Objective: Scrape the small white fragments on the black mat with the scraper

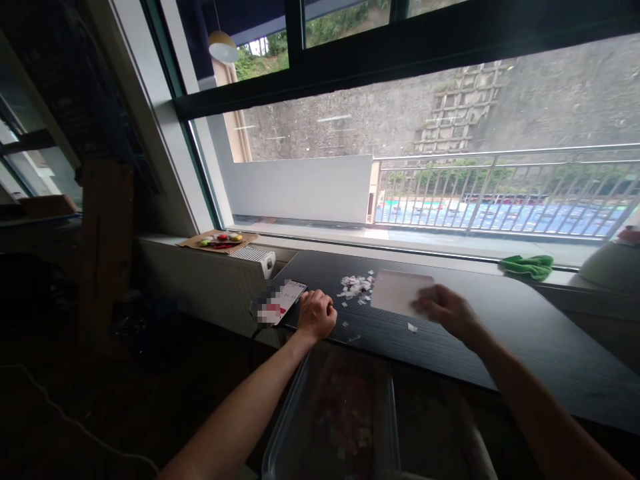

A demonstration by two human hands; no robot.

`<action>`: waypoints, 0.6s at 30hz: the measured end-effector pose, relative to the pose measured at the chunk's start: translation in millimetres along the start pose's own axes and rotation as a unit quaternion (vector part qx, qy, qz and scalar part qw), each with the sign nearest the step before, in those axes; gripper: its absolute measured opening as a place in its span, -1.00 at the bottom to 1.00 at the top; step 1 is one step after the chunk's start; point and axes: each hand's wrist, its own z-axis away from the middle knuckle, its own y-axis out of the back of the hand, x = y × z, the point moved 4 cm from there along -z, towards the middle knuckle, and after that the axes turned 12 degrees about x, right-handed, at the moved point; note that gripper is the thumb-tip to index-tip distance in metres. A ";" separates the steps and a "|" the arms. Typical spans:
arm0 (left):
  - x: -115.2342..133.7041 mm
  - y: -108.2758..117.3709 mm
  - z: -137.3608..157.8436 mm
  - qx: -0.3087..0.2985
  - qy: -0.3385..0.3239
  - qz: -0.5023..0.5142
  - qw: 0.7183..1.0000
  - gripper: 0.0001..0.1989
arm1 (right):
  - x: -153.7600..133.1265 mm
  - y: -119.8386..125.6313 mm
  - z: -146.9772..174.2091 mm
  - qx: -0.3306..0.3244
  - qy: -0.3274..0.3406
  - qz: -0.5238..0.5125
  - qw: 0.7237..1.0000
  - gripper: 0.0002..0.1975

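Note:
My right hand (447, 308) grips the right end of a thin, flat white sheet (397, 291) over the dark table; its fingers are slightly blurred by motion. Just left of that sheet lies a pile of small white paper scraps (356, 287), a few of them scattered around it. One loose scrap (412, 327) lies apart, nearer the front edge. At the table's left front, my left hand (317, 316) rests with its fingers curled into a loose fist, and no object shows in it. Right beside it is a phone (290, 293) with a lit screen, partly pixelated.
The dark table (480, 320) stands under a large window. Below its front edge sits a clear plastic bin (345, 413), its contents dim. A green cloth (527, 267) lies by the sill at right. Small colourful items on brown board (220, 240) rest at left, above a radiator (215, 273).

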 end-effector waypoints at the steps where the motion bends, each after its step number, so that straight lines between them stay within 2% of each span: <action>1: -0.3 0.5 0.0 0.005 0.001 -0.001 1.000 -0.88 | 2.6 -17.8 -1.7 -0.005 -0.006 -0.024 1.000 -0.83; 4: -0.7 1.5 -0.1 0.008 0.003 0.000 1.000 -0.88 | 6.7 -61.9 -6.5 -0.021 -0.010 -0.063 0.998 -0.83; 6: -0.6 1.9 -0.1 0.005 0.004 0.000 1.000 -0.88 | 8.2 -76.5 -8.5 -0.022 -0.013 -0.068 0.997 -0.83; 9: -0.9 2.0 -0.3 0.005 0.007 0.003 1.000 -0.88 | 10.9 -79.2 -6.8 -0.038 -0.019 -0.070 0.997 -0.81; 14: -3.9 -0.3 -1.6 0.009 0.031 0.011 0.999 -0.86 | 17.8 -68.5 5.1 -0.097 -0.020 -0.069 0.993 -0.70; 18: -7.6 -2.6 -3.2 -0.007 0.053 0.001 0.999 -0.86 | 23.6 -70.4 11.0 -0.083 -0.008 -0.060 0.995 -0.67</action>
